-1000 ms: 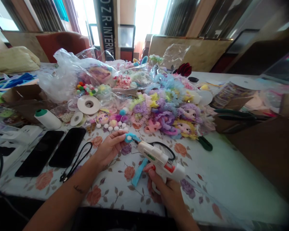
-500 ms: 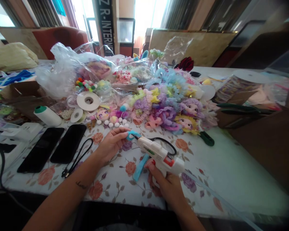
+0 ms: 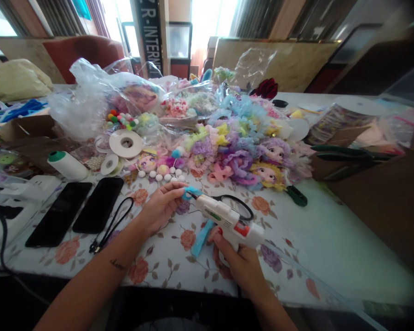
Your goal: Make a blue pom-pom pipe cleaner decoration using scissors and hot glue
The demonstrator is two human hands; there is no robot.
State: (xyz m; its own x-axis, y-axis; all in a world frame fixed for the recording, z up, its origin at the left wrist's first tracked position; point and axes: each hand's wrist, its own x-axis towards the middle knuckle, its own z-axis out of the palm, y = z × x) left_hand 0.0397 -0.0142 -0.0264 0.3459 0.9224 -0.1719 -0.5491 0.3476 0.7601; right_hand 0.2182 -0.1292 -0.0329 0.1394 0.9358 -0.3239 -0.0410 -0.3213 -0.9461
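Observation:
My left hand (image 3: 160, 207) pinches a small blue fabric piece (image 3: 192, 191) just above the floral tablecloth (image 3: 158, 266). My right hand (image 3: 239, 264) is closed round the grip of a white glue gun (image 3: 227, 220), and the gun's nozzle touches the blue piece. A blue strip of ribbon (image 3: 200, 238) lies on the cloth under the gun. Black-handled scissors (image 3: 236, 206) rest just behind the gun.
A heap of pastel ruffles and doll heads (image 3: 241, 156) fills the table's middle. Plastic bags of trimmings (image 3: 100, 103) stand behind it. Two black phones (image 3: 77, 211), a lanyard (image 3: 112, 225), a thread spool (image 3: 67, 164) and ribbon reels (image 3: 126, 143) lie left. Green pliers (image 3: 345, 154) lie right.
The view has shifted slightly. Both hands stay almost in place, with the glue gun's nozzle kept against the blue piece.

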